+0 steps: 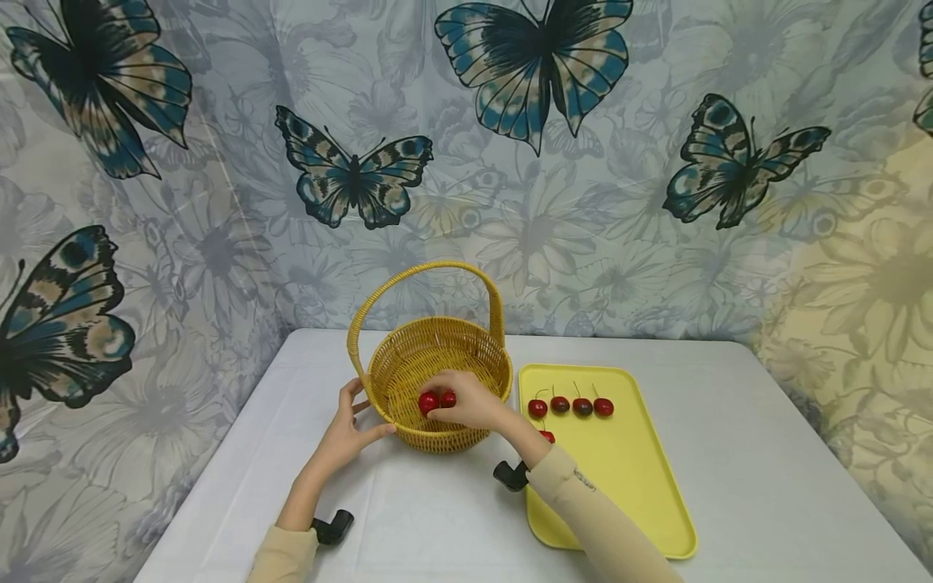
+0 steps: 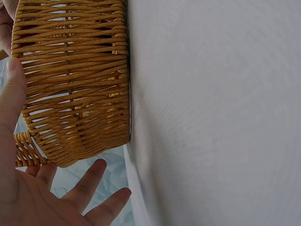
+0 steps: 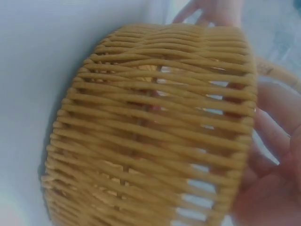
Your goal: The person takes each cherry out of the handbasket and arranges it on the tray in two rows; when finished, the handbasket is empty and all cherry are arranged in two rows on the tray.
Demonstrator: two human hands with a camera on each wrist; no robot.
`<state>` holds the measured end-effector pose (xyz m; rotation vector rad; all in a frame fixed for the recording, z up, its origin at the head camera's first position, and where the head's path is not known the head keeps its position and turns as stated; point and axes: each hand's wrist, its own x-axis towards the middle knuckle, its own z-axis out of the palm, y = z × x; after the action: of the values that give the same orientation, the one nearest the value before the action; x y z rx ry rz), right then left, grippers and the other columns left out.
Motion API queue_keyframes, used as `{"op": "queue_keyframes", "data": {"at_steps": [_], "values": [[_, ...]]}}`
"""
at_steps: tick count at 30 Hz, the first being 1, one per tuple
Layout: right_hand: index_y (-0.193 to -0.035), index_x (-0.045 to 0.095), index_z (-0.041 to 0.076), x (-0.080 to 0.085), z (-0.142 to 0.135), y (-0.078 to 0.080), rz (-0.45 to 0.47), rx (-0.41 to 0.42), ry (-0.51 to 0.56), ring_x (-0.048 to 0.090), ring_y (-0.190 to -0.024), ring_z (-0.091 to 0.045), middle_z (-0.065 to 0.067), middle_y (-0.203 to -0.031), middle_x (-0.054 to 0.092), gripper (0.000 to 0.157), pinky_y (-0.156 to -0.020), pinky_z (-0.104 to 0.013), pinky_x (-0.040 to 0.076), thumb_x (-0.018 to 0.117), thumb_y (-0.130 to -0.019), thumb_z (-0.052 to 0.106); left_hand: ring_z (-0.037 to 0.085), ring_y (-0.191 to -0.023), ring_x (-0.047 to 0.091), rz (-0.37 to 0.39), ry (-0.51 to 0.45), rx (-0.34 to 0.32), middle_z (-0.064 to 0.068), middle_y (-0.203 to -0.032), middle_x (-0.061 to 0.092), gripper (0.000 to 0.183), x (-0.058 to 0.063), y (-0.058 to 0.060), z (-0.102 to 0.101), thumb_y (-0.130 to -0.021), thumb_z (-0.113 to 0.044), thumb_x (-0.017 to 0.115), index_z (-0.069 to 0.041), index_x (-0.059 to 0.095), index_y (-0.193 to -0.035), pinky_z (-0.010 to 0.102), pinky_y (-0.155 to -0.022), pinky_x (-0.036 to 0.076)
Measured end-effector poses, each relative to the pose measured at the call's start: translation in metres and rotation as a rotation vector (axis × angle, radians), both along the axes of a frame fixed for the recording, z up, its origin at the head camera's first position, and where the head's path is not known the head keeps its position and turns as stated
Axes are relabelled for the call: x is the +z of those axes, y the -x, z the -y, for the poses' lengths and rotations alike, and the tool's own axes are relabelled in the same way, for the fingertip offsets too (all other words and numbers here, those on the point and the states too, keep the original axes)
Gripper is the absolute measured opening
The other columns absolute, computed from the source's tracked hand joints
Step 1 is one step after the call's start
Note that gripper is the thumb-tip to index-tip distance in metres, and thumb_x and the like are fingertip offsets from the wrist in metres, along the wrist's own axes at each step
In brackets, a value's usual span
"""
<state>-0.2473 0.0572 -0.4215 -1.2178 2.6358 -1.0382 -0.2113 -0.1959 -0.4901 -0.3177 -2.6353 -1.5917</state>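
Observation:
A round wicker basket with a tall arched handle stands on the table. My left hand rests against its left front side. The thumb touches the rim and the other fingers lie near the handle's base, spread apart in the left wrist view. Inside the basket opening, my right hand pinches a red cherry at its fingertips. Another cherry shows between thumb and forefinger; whether it is held too, I cannot tell. In the right wrist view, the basket wall partly covers the hand's fingers.
Right of the basket lies a yellow tray with several dark red cherries in a row near its far end. One more cherry is partly behind my right wrist. White cloth covers the table; a butterfly-patterned curtain hangs behind it.

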Motion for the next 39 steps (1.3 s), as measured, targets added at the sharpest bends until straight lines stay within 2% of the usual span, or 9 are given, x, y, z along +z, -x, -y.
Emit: {"op": "queue_keyframes", "data": {"at_steps": [3,7,13,20,27,35,39], "values": [[-0.115,0.064,0.01,0.003,-0.006,-0.003,-0.029,-0.015,0.014,0.058,-0.097,-0.02,-0.003,-0.108,0.063,0.032,-0.082,-0.038,0.053,0.07,-0.084,0.016,0.044,-0.129,0.036,-0.003,0.0,0.001,0.018,-0.15,0.012,0.102,0.001,0.0,0.0,-0.077,-0.034,0.076,-0.014,0.004,-0.146,0.06,-0.101,0.034],[-0.115,0.064,0.01,0.007,-0.014,-0.006,-0.023,-0.029,0.027,0.059,-0.092,-0.022,-0.002,-0.104,0.063,0.032,-0.076,-0.038,0.053,0.069,-0.084,0.014,0.044,-0.129,0.035,-0.002,0.0,0.001,0.018,-0.151,0.012,0.102,0.002,0.0,0.0,-0.077,-0.034,0.076,-0.014,0.003,-0.146,0.06,-0.101,0.033],[-0.116,0.063,0.009,0.011,-0.027,-0.012,-0.019,-0.036,0.029,0.058,-0.094,-0.019,-0.003,-0.106,0.062,0.034,-0.081,-0.042,0.052,0.068,-0.082,0.011,0.043,-0.129,0.036,-0.003,0.007,-0.001,0.018,-0.151,0.012,0.102,0.001,0.0,0.0,-0.077,-0.034,0.075,-0.014,0.003,-0.146,0.061,-0.101,0.033],[-0.119,0.062,0.01,0.01,-0.047,-0.018,-0.025,-0.051,0.034,0.056,-0.109,-0.018,-0.003,-0.119,0.059,0.035,-0.088,-0.039,0.051,0.067,-0.085,0.015,0.043,-0.129,0.035,0.005,0.009,0.001,0.017,-0.151,0.011,0.103,-0.001,0.0,0.001,-0.077,-0.035,0.076,-0.015,0.003,-0.146,0.061,-0.102,0.032],[-0.123,0.059,0.008,0.009,-0.07,-0.024,-0.07,-0.065,0.062,0.058,-0.106,-0.02,-0.004,-0.119,0.061,0.04,-0.085,-0.039,0.052,0.067,-0.085,0.01,0.042,-0.13,0.035,0.005,0.002,0.005,0.016,-0.151,0.012,0.101,-0.003,0.002,0.001,-0.077,-0.035,0.075,-0.017,0.004,-0.146,0.061,-0.103,0.03],[-0.122,0.059,0.008,0.006,-0.1,-0.029,-0.117,-0.096,0.107,0.061,-0.1,-0.018,-0.004,-0.115,0.064,0.039,-0.083,-0.033,0.053,0.068,-0.084,0.007,0.042,-0.13,0.035,0.006,0.005,0.003,0.016,-0.151,0.012,0.1,-0.004,0.003,0.001,-0.078,-0.035,0.075,-0.018,0.004,-0.146,0.062,-0.104,0.028],[-0.12,0.061,0.006,0.001,-0.113,-0.03,-0.134,-0.115,0.109,0.062,-0.1,-0.019,-0.004,-0.112,0.065,0.038,-0.084,-0.036,0.053,0.069,-0.083,0.006,0.042,-0.13,0.035,0.01,0.004,0.009,0.016,-0.151,0.012,0.101,-0.003,0.002,0.001,-0.077,-0.036,0.075,-0.018,0.004,-0.146,0.061,-0.103,0.03]]}}
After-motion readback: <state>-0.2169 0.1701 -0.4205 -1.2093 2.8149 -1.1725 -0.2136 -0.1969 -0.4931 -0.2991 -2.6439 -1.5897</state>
